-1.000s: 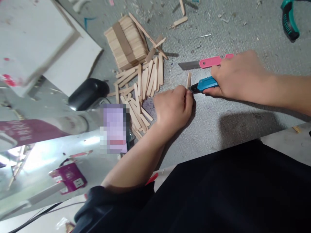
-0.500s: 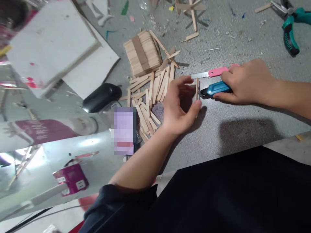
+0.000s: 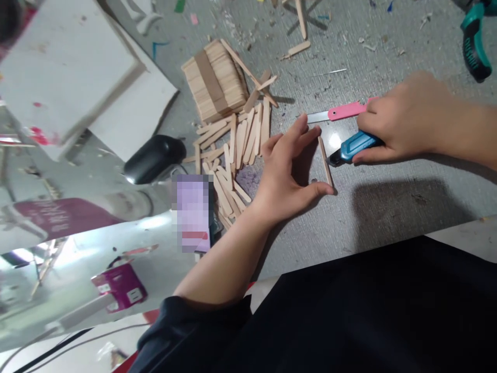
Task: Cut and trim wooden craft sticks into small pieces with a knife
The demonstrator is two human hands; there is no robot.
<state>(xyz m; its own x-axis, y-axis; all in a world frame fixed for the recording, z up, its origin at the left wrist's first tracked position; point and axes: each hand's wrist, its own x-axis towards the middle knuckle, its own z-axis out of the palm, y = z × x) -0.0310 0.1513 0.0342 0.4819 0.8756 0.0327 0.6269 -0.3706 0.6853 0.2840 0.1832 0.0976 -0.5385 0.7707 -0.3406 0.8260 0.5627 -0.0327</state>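
Note:
My left hand spans a wooden craft stick, with the thumb at its near end and a fingertip at its far end. The stick stands on edge or just above the table; I cannot tell which. My right hand is closed around a blue utility knife, whose dark tip meets or nearly meets the middle of the stick. Just beyond, a pink-handled blade lies along the table, its rear end hidden at my right fingers.
A banded bundle of craft sticks and loose sticks lie left of my left hand. Further left are a black mouse, a blurred-out phone and white boards. Teal-handled pliers rest far right.
The view has shifted slightly. My left fingers have spread wider along the stick, which now slants. The knife has drawn a little to the right and stays in my right hand.

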